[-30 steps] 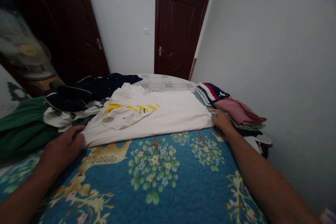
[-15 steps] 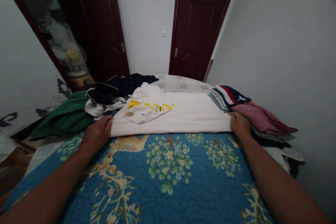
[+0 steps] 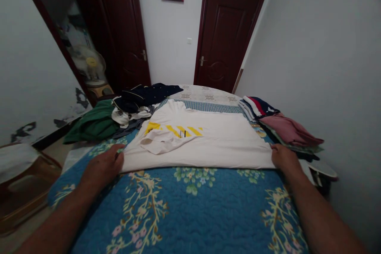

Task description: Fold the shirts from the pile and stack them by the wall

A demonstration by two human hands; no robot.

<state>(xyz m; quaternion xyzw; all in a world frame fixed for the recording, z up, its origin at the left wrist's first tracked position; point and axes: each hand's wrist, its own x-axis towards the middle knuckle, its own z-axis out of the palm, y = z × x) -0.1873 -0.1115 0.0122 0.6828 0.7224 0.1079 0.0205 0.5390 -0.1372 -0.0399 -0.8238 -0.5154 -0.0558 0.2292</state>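
A white shirt point(image 3: 214, 135) with yellow stripes lies across a blue flowered quilted cloth point(image 3: 205, 214). My left hand point(image 3: 104, 164) pinches the shirt's near left corner, its fingers closed. At the near right corner, my right hand point(image 3: 285, 158) grips the fabric between thumb and fingers. The near edge runs folded and fairly straight between both hands. One sleeve lies folded over the left part of the shirt, beside the yellow print.
Left of the shirt are a green garment point(image 3: 93, 123) and dark blue clothes point(image 3: 149, 95) in a heap. At the right stands a stack of folded clothes point(image 3: 293, 129). A wooden chair point(image 3: 29, 190) is at the left.
Both hands have drawn the shirt nearer to me. Its far part now lies flatter, and a striped band of the cloth shows beyond it.
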